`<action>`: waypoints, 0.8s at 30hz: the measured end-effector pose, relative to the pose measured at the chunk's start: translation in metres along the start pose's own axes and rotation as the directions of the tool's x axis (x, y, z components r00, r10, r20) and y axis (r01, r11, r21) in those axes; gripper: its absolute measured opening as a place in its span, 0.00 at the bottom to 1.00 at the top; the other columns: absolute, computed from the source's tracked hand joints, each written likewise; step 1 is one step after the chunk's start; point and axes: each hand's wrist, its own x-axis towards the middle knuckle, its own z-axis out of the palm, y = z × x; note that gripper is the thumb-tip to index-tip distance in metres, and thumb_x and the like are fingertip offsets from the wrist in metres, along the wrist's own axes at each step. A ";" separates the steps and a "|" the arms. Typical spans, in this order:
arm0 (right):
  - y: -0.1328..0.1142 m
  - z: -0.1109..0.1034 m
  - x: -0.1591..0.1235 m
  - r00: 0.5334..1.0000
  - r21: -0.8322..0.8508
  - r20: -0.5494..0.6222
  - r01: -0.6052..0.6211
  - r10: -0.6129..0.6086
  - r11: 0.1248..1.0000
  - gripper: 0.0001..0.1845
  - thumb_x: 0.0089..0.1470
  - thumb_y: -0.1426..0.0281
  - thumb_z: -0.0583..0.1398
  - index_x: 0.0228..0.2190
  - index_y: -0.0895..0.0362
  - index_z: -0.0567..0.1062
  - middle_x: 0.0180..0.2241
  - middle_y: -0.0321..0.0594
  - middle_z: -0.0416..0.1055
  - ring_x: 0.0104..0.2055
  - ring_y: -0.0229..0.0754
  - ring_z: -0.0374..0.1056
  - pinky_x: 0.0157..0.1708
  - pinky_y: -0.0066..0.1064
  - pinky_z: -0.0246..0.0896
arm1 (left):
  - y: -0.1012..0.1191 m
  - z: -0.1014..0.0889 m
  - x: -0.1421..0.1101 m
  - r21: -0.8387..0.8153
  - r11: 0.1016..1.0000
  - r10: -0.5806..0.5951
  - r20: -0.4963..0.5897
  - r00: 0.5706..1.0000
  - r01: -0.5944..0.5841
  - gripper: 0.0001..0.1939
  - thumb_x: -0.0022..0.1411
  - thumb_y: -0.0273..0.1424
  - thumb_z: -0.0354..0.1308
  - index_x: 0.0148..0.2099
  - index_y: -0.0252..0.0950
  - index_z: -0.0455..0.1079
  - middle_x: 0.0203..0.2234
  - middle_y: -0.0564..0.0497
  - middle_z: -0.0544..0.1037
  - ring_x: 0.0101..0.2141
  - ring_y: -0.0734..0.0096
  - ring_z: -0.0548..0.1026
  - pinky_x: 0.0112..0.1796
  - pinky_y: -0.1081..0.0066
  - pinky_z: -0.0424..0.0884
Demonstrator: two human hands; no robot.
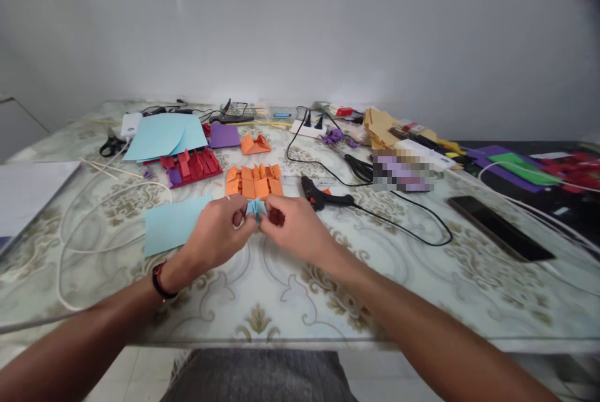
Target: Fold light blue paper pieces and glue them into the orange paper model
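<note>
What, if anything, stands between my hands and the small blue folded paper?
Nothing visible does: your left hand and right hand both pinch the blue paper directly. The orange folded pieces lie just beyond it, not in between.

Small creased light-blue piece of matt paper [255, 209], row of sharply folded orange matt paper [254, 184], black pistol-shaped glue gun of smooth plastic [319, 196], glossy black rectangular phone with glasslike face [499, 228], smooth cream floral-patterned tabletop [281, 311] with faint sheen

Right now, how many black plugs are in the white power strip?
2: the left plug and the right plug, side by side in the white power strip; none there looks hidden.
</note>
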 end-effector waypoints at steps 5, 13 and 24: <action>0.013 0.003 -0.004 1.000 -0.045 0.000 -0.018 0.018 0.999 0.13 0.52 0.70 0.61 0.21 0.54 0.62 0.20 0.32 0.65 0.23 0.36 0.57 0.27 0.30 0.46 | -0.006 0.005 0.004 0.027 1.000 -0.015 0.058 0.998 0.014 0.17 0.57 0.29 0.55 0.24 0.39 0.48 0.17 0.59 0.56 0.21 0.74 0.53 0.25 0.70 0.50; 0.021 -0.006 -0.001 0.996 -0.046 -0.029 -0.081 0.080 0.996 0.14 0.51 0.70 0.61 0.21 0.55 0.62 0.19 0.32 0.64 0.23 0.35 0.54 0.26 0.30 0.45 | -0.014 -0.003 0.013 0.072 0.994 -0.080 0.023 0.997 0.078 0.16 0.53 0.28 0.54 0.22 0.39 0.48 0.15 0.59 0.54 0.21 0.75 0.53 0.25 0.70 0.51; 0.024 -0.009 0.001 0.996 -0.034 -0.018 -0.093 0.093 0.995 0.13 0.52 0.70 0.61 0.21 0.55 0.62 0.19 0.31 0.62 0.23 0.34 0.54 0.26 0.29 0.45 | -0.018 -0.004 0.014 0.070 0.994 -0.082 0.015 0.997 0.081 0.15 0.53 0.29 0.53 0.22 0.39 0.48 0.16 0.59 0.53 0.21 0.75 0.52 0.25 0.70 0.50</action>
